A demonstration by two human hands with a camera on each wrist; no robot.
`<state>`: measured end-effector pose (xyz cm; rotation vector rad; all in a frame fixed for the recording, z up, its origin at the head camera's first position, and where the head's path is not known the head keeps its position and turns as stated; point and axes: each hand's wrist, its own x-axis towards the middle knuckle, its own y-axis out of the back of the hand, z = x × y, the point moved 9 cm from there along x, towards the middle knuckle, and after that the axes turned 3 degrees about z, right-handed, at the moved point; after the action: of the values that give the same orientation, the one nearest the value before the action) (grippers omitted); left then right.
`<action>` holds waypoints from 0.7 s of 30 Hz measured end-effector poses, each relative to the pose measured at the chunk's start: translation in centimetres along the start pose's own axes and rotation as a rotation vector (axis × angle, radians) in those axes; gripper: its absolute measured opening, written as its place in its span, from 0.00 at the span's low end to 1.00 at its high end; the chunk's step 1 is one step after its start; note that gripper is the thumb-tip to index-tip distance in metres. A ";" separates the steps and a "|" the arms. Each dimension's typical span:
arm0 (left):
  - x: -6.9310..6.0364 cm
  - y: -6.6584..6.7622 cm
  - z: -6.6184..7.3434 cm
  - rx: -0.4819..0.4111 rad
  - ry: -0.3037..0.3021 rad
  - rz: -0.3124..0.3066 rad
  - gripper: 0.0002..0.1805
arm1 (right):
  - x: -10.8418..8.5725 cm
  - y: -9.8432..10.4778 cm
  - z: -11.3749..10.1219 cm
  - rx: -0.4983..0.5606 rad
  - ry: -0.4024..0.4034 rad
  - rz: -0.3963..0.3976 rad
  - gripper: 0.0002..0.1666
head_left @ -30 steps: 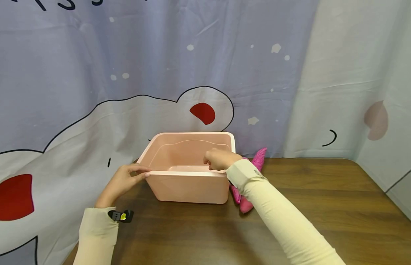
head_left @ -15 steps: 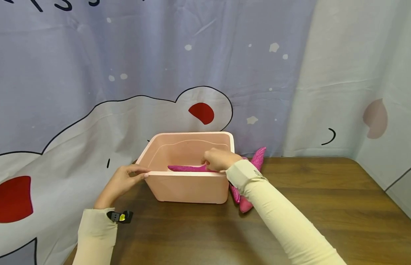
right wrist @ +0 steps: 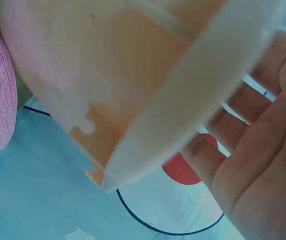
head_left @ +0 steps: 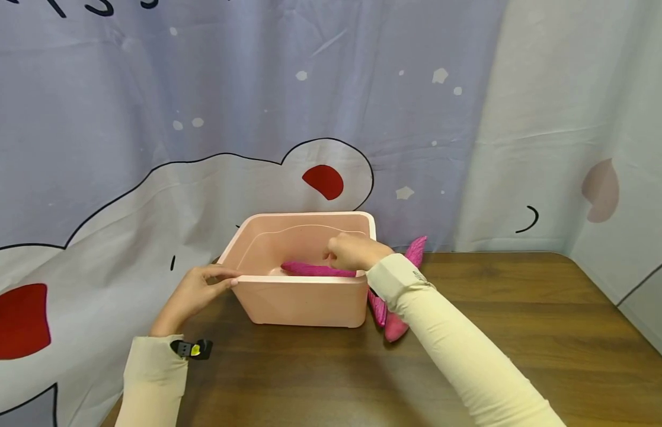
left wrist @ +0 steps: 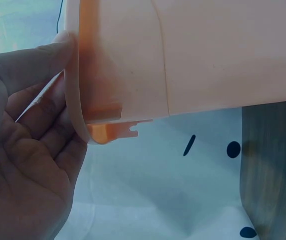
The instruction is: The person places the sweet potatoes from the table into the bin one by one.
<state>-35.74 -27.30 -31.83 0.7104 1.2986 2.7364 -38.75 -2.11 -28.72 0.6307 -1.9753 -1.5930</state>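
Slender magenta tapered piece (head_left: 312,270) lies crosswise in pale-pink rectangular plastic bin (head_left: 298,303)

The left hand (head_left: 194,293) pinches the bin's near-left corner between thumb and fingers. Wrinkled pink tapered pieces (head_left: 396,327) lie outside, near the right hand (head_left: 354,252), which dips inside, its grip impossible to tell. Just beside it, the vivid piece's long axis runs left-right, tip toward the left hand.

Left hand (head_left: 194,293) pinching, right hand (head_left: 355,251) loosely bent

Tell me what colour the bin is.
The bin is pale peach-pink, showing best in the head view.
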 end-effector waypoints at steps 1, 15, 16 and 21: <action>0.0 0.0 0.0 0.003 -0.002 0.001 0.11 | -0.1 0.1 0.0 0.001 0.003 0.000 0.14; 0.1 0.0 0.0 0.005 0.002 0.000 0.11 | -1.1 1.4 1.0 0.034 -0.011 -0.015 0.16; 0.1 0.0 0.0 0.006 0.001 0.001 0.11 | -1.2 1.6 1.0 0.030 -0.011 -0.013 0.16; 0.0 0.1 0.2 0.013 -0.010 0.012 0.11 | -1.7 2.3 1.5 0.007 -0.017 -0.010 0.18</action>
<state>-35.68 -27.25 -31.62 0.7347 1.3163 2.7324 -38.57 0.54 -26.95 0.6325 -1.9940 -1.6023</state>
